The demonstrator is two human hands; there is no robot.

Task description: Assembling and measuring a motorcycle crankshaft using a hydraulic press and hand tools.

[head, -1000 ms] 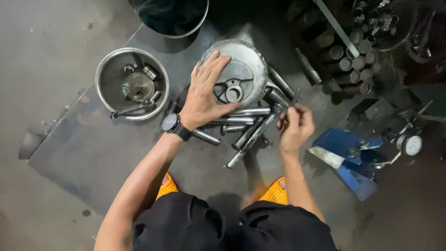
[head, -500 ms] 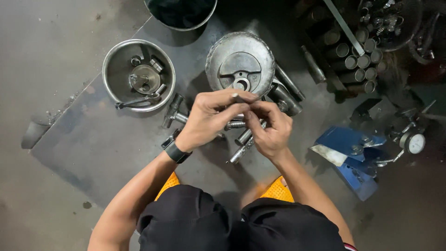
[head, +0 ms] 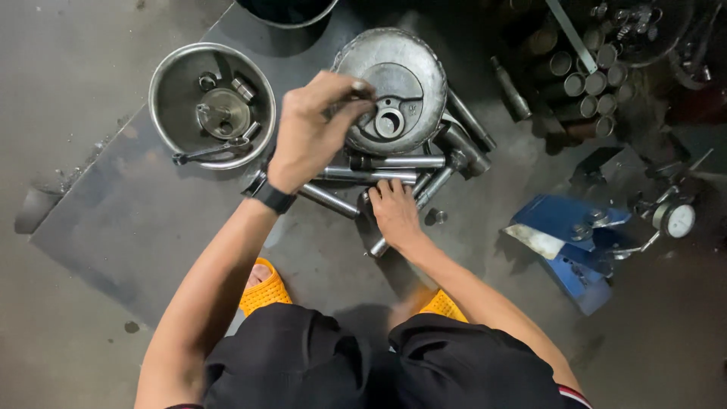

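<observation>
My left hand (head: 314,129), with a black watch on its wrist, is raised over the left edge of a round metal pan (head: 424,57) that holds a disc-shaped machine part (head: 390,113). Its fingertips pinch a small dark metal piece (head: 362,88). Lower down, my right hand (head: 394,212) rests on a pile of steel rods and sockets (head: 386,170) lying on a dark metal floor sheet (head: 136,227). Its fingers touch the rods; whether they grip one is unclear.
A second steel bowl (head: 163,91) with small parts and a tool sits at the left. A dark bucket (head: 291,19) stands at the top. A rack of sockets (head: 583,76) is at upper right, a blue stand (head: 564,235) with a dial gauge (head: 676,220) at right.
My hands were together in front of me over the rods. My left hand has since lifted toward the pan with the small piece, and my right hand has dropped onto the rods.
</observation>
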